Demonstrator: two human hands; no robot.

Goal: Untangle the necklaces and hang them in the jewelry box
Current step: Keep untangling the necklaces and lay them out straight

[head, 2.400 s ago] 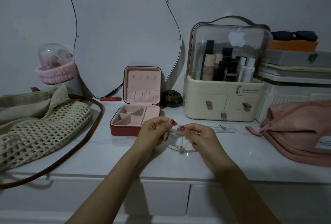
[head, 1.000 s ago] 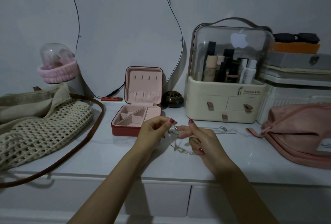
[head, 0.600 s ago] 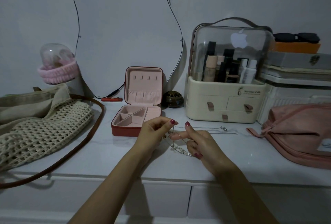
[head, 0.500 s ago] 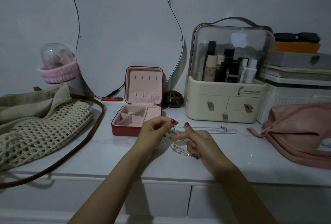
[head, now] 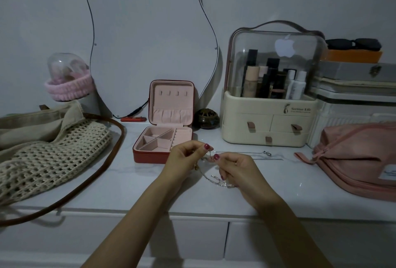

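Note:
A thin silver chain necklace (head: 216, 179) hangs in a loop between my two hands, just above the white tabletop. My left hand (head: 184, 158) pinches it at the top between thumb and fingertips. My right hand (head: 235, 169) pinches the chain close beside it, with the lower loop trailing under its fingers. The red jewelry box (head: 165, 137) stands open just behind my left hand, its pink lid upright with a row of hooks and a pocket. Another thin necklace (head: 252, 153) with a small pendant lies stretched on the table right of my hands.
A woven cream bag (head: 49, 156) with a brown strap lies at the left. A cream cosmetics organizer (head: 267, 126) with a clear dome stands at the back right, a pink pouch (head: 360, 156) at far right. A small dark jar (head: 206, 118) sits beside the box.
My right hand's raised forefinger has curled down, and its thumb and finger now pinch the chain next to my left hand. The left hand has barely moved.

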